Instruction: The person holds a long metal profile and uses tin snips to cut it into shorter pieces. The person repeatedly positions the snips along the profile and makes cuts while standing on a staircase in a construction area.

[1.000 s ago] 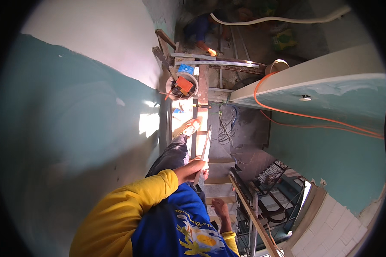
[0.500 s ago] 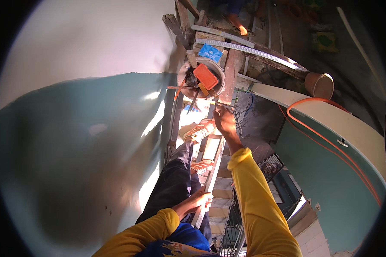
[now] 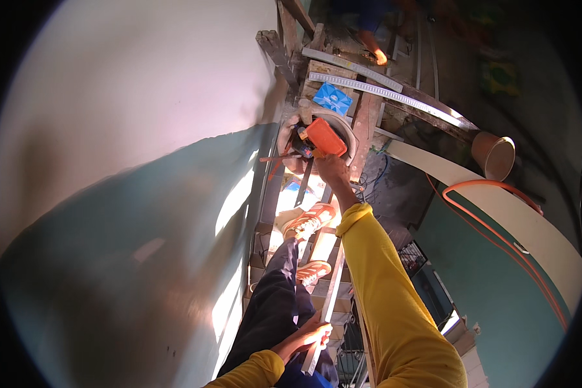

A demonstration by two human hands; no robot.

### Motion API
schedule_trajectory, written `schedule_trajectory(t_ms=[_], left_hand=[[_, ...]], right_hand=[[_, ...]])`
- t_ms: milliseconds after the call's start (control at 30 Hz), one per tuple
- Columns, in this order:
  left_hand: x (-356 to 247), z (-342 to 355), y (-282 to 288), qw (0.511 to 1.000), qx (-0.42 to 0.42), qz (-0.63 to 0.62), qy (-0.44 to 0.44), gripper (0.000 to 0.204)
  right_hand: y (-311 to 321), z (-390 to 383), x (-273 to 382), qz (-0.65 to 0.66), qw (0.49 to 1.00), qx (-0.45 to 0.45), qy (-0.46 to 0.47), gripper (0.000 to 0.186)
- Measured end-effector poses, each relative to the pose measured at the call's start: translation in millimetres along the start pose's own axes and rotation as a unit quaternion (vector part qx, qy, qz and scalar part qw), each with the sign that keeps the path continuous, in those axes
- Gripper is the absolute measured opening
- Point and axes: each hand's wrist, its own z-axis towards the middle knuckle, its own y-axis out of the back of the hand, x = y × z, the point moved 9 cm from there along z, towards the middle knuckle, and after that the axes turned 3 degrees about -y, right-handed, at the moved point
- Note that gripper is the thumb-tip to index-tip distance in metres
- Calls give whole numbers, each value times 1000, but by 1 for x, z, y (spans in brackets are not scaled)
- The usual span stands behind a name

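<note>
My left hand grips a long, pale metal bar that runs up between my legs and right arm. My right hand is at the near edge of a round bucket, its fingers bent around a small yellow-orange item I cannot make out. The bucket holds an orange plastic box and some dark tools. A blue box lies just beyond it on the boards. My orange shoes rest on the narrow planking below.
Perforated metal strips cross the boards. A co-worker's hand is beyond them. A second bucket and orange hose are at right, by a curved ledge. A wall rises on the left, stair railings below right.
My right hand has come up from low beside my body to the bucket. My left hand keeps hold of the bar, lower in view. The view has shifted with my head.
</note>
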Motion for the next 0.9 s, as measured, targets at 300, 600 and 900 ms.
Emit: schedule_trajectory(t_ms=[300, 600, 900], left_hand=[[-2, 3, -5, 1000, 27, -3, 0, 37], [-8, -4, -15, 999, 42, -30, 0, 14], [10, -3, 14, 989, -45, 124, -60, 14]], right_hand=[[52, -42, -17, 3, 1000, -6, -20, 67], [59, -217, -98, 405, 893, 192, 34, 44], [0, -460, -220, 646, 693, 319, -9, 28]])
